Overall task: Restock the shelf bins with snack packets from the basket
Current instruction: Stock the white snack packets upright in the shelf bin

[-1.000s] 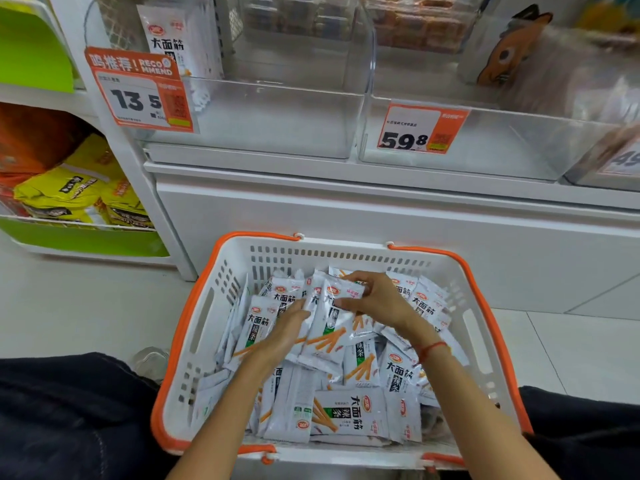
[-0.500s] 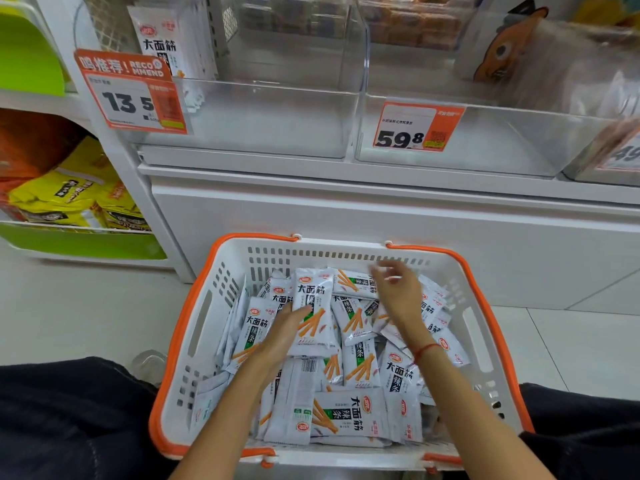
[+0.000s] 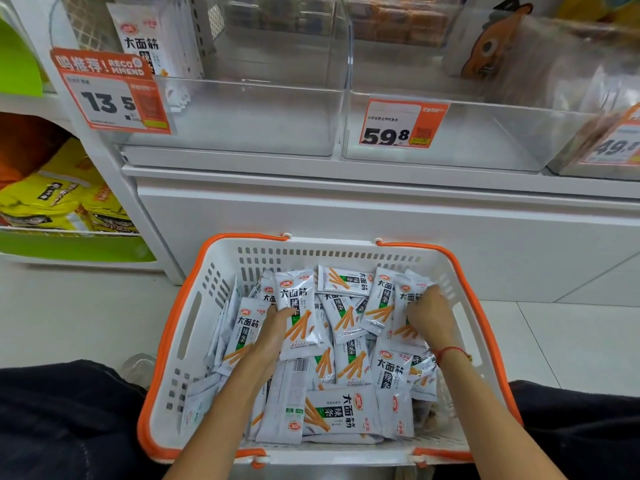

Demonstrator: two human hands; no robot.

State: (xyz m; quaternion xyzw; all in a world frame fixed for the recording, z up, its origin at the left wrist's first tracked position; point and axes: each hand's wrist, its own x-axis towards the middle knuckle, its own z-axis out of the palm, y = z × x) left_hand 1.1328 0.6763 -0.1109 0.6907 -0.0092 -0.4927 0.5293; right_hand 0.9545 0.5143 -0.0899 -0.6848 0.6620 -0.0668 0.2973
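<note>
Left hand (image 3: 277, 327) grips one upright snack packet (image 3: 298, 313); right hand (image 3: 427, 315) curls onto another packet (image 3: 408, 306), both down in the basket (image 3: 166, 341). Stack several flat, same way up, before lifting to the clear bin (image 3: 242, 116) above.

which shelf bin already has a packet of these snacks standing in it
The left clear bin with the 13.5 tag; one packet stands at its back-left.

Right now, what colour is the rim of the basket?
Orange, on a white basket; the head view shows it plainly along the left rim.
</note>
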